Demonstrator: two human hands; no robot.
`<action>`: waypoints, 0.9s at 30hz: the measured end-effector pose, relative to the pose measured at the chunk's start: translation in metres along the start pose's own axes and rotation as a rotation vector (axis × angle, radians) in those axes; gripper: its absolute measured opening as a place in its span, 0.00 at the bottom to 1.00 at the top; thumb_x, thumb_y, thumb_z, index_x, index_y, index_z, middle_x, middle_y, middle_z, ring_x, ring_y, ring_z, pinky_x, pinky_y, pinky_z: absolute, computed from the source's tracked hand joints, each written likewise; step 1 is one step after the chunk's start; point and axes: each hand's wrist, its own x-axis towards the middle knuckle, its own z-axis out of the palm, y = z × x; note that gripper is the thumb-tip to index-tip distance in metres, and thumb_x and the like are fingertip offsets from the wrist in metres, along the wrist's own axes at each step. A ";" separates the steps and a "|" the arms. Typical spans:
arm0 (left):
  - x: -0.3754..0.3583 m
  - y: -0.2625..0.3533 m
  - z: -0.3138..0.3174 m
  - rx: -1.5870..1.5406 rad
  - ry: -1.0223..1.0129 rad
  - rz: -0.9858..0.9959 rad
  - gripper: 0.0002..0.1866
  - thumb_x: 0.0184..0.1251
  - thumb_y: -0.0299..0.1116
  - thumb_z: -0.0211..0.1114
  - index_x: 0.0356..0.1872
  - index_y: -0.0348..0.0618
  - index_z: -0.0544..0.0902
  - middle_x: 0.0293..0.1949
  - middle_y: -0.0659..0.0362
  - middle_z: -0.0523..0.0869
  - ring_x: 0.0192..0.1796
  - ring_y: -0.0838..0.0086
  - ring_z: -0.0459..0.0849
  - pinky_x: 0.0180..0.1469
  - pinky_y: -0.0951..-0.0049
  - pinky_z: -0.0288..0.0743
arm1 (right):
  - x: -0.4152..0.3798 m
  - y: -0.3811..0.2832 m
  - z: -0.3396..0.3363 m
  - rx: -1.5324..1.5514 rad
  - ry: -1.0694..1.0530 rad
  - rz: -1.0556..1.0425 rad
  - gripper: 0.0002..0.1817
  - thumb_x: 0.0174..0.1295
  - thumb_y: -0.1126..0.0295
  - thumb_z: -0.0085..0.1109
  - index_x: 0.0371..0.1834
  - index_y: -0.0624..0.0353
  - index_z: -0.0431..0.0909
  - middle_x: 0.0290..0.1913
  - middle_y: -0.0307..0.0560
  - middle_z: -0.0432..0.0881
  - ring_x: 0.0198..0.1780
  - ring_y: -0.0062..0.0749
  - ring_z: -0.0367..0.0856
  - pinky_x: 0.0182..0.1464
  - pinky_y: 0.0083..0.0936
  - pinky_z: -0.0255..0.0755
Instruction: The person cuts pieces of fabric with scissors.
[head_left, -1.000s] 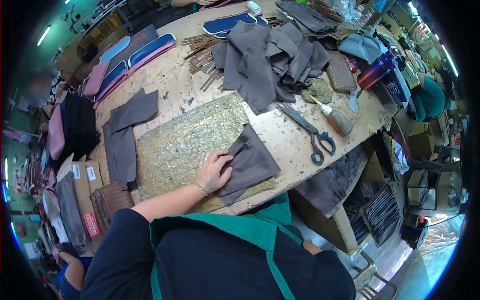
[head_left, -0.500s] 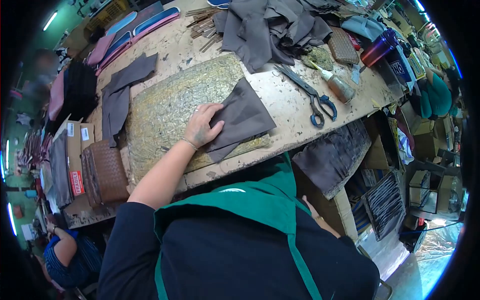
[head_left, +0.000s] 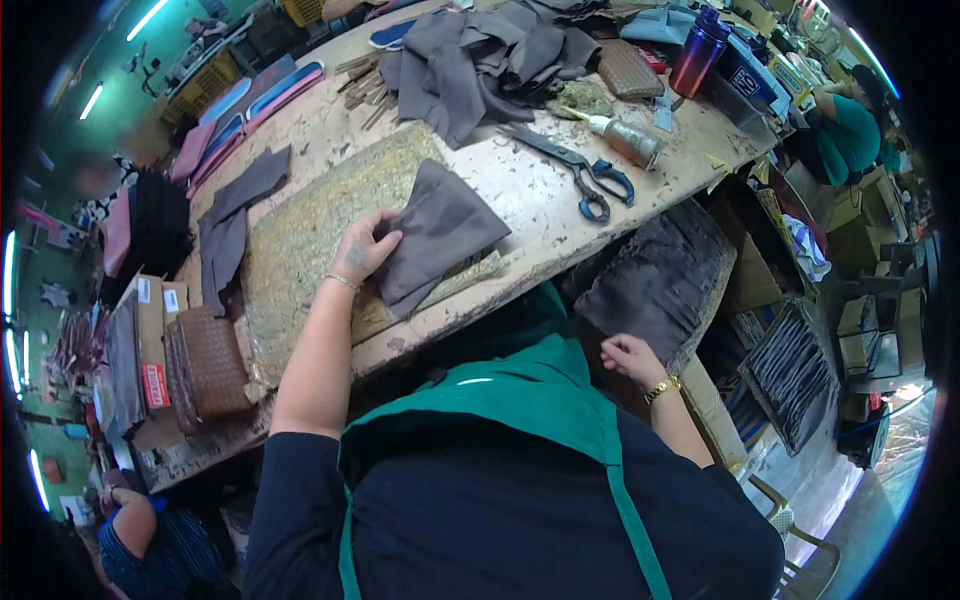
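My left hand (head_left: 366, 246) pinches the left edge of a dark grey-brown piece of leather or fabric (head_left: 445, 230), thumb and fingers closed at its border. That piece lies partly on a worn, yellowish, crackled board (head_left: 320, 235) on the workbench. My right hand (head_left: 632, 358) is off the bench's front edge, fingers curled together, near a stack of dark pleated pieces (head_left: 665, 285) below bench height. Whatever it may hold is too small or hidden to tell. Large scissors with blue handles (head_left: 590, 180) lie to the right of the leather piece.
On the bench (head_left: 480, 155) lie a glue bottle (head_left: 628, 140), a heap of dark pieces (head_left: 490, 65), a woven brown pouch (head_left: 630, 70) and a purple-red tumbler (head_left: 698, 52). A woven brown item (head_left: 208, 355) sits at the left. Other people are at both sides.
My right hand has risen into clearer view beside the bench edge. My left hand has gone from lying on the leather piece to gripping its left edge. The whole view has shifted.
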 end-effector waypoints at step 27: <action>-0.038 0.019 -0.052 -0.240 -0.061 0.014 0.30 0.47 0.26 0.65 0.57 0.46 0.69 0.49 0.56 0.75 0.54 0.69 0.70 0.59 0.72 0.59 | 0.146 -0.222 0.111 -0.433 0.003 -0.684 0.31 0.44 0.60 0.66 0.50 0.63 0.68 0.37 0.52 0.79 0.39 0.39 0.78 0.44 0.28 0.70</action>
